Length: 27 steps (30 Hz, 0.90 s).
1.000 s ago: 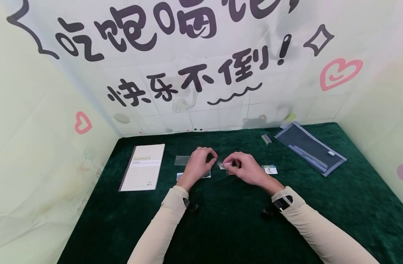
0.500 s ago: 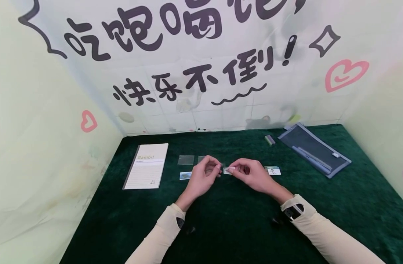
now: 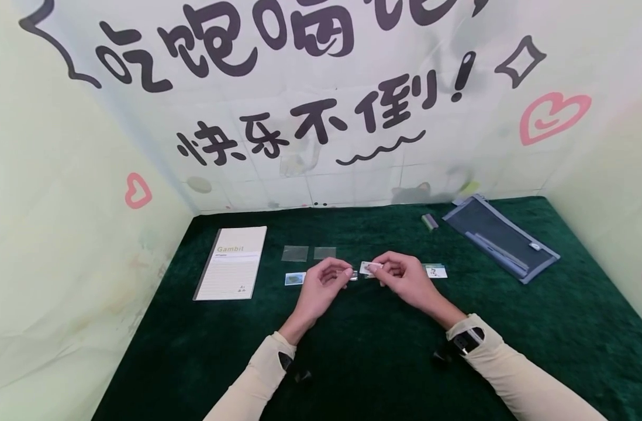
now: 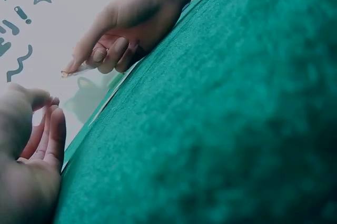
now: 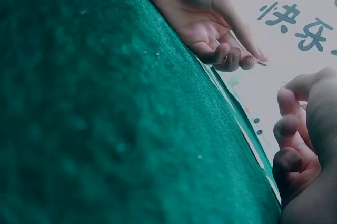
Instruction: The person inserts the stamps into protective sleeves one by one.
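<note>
My left hand (image 3: 323,286) pinches a small clear plastic sleeve (image 3: 354,275) between thumb and forefinger. In the left wrist view its fingertips meet at the left edge, with the other fingers bent loosely below. Facing it, my right hand (image 3: 405,278) pinches a small white printed card (image 3: 370,267) by its edge. The card and the sleeve are a short gap apart, above the cloth. Two more clear sleeves (image 3: 294,253) lie flat beyond my left hand. A blue picture card (image 3: 294,279) is just left of that hand, partly covered by it.
A small white card (image 3: 435,271) lies right of my right hand. The notebook (image 3: 231,263) is at the left, a mesh zip pouch (image 3: 500,240) at the back right, and a small purple-green block (image 3: 429,221) beside it. A printed curtain (image 3: 310,187) stands behind the table.
Both hands have drawn slightly toward me and to the right, lifting the card and sleeve. The card has come away from the left fingertips, and the two sleeves on the cloth are uncovered.
</note>
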{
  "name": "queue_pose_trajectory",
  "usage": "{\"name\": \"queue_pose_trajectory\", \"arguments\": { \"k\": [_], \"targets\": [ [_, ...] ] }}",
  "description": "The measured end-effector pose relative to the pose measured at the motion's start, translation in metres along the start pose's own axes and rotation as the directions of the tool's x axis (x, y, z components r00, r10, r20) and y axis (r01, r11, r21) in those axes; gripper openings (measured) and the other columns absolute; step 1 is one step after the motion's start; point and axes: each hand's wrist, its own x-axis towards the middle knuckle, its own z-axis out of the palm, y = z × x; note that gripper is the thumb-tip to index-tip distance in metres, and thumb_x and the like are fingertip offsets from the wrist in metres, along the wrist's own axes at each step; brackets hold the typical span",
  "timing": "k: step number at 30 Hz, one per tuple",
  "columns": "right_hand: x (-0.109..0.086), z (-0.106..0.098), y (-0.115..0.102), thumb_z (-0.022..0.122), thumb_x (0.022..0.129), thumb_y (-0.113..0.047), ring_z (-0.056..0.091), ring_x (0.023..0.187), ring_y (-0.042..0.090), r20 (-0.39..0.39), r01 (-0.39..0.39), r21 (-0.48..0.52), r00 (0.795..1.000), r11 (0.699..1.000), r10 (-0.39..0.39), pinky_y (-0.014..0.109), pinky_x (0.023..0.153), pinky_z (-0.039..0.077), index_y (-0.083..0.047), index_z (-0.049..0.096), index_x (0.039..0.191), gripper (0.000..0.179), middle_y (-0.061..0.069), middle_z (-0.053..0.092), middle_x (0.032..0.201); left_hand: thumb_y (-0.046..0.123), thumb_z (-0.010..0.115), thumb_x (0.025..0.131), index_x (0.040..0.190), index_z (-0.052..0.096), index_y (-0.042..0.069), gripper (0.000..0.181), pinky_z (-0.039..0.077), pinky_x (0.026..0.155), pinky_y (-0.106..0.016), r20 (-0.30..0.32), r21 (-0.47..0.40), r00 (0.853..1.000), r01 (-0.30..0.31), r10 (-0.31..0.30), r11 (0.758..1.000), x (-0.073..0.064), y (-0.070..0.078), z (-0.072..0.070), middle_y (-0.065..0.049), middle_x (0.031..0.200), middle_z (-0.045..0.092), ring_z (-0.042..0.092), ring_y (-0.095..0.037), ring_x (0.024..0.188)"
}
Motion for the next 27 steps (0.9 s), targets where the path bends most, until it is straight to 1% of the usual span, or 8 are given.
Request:
{"name": "queue_pose_trajectory", "arguments": {
  "k": [4,8,11,15,19,24,27],
  "targets": [
    [-0.0003,0.0001,-0.0006,0.07,0.106,-0.042,0.06,0.06,0.025,0.007,-0.013,0.023,1.0,1.0,0.013,0.03,0.053,0.052,-0.027,0.075,0.111,0.017,0.005,0.071,0.083,0.044,0.072,0.105,0.122,0.075,0.017,0.031,0.064,0.085,-0.028,-0.025,0.017,1.0,0.016,-0.015,1.0,0.0,0.0008,0.0002,-0.003,0.115,0.076,0.073,-0.023,0.093],
    [-0.0005,-0.0002,-0.0005,0.071,0.106,-0.042,0.061,0.063,0.024,0.006,-0.011,0.003,1.0,1.0,0.011,0.03,0.055,0.052,-0.028,0.077,0.107,0.016,0.003,0.071,0.083,0.044,0.072,0.105,0.115,0.077,0.02,0.027,0.063,0.08,-0.026,-0.04,0.023,0.999,0.028,-0.027,0.999,0.0002,0.0007,0.0006,-0.005,0.107,0.076,0.071,-0.021,0.086],
    [-0.0007,-0.0004,-0.0001,0.071,0.106,-0.041,0.062,0.065,0.023,0.005,0.004,-0.02,1.0,1.0,-0.003,0.03,0.058,0.052,-0.029,0.079,0.104,0.014,0.001,0.071,0.083,0.045,0.072,0.104,0.11,0.078,0.02,0.027,0.062,0.077,-0.025,-0.044,0.025,0.998,0.036,-0.035,0.999,0.0007,0.0002,0.001,-0.006,0.102,0.076,0.071,-0.019,0.084],
    [-0.001,-0.0007,0.0008,0.072,0.106,-0.039,0.062,0.067,0.021,0.008,0.025,-0.045,1.0,0.999,-0.025,0.029,0.061,0.053,-0.029,0.081,0.104,0.014,0.001,0.071,0.083,0.046,0.073,0.103,0.109,0.079,0.019,0.028,0.063,0.077,-0.025,-0.048,0.015,0.998,0.042,-0.041,0.999,0.0013,-0.0002,0.0013,-0.006,0.101,0.076,0.071,-0.018,0.083],
    [-0.0013,-0.0011,0.0017,0.072,0.106,-0.037,0.064,0.069,0.021,0.006,0.04,-0.054,0.999,0.998,-0.039,0.029,0.063,0.054,-0.026,0.082,0.108,0.015,0.004,0.073,0.084,0.046,0.074,0.103,0.109,0.079,0.018,0.029,0.063,0.077,-0.025,-0.047,0.011,0.998,0.048,-0.047,0.999,0.0013,-0.0009,0.0011,-0.006,0.1,0.077,0.072,-0.017,0.084],
    [-0.0015,-0.0015,0.0036,0.072,0.106,-0.039,0.066,0.072,0.021,-0.011,0.029,-0.058,1.0,0.998,-0.03,0.03,0.066,0.055,-0.029,0.082,0.11,0.015,0.007,0.074,0.086,0.047,0.073,0.103,0.111,0.079,0.017,0.032,0.063,0.078,-0.025,-0.039,0.011,0.997,0.06,-0.06,0.998,0.0009,-0.0002,0.0012,-0.006,0.1,0.078,0.073,-0.018,0.085],
    [-0.0013,-0.0017,0.0045,0.071,0.106,-0.04,0.066,0.073,0.021,-0.013,0.026,-0.057,1.0,0.998,-0.027,0.03,0.066,0.056,-0.029,0.082,0.113,0.017,0.008,0.074,0.087,0.048,0.073,0.103,0.111,0.079,0.017,0.032,0.063,0.078,-0.025,-0.036,0.011,0.997,0.069,-0.068,0.998,0.0006,0.0002,0.0007,-0.006,0.101,0.078,0.073,-0.018,0.085]
  ]
}}
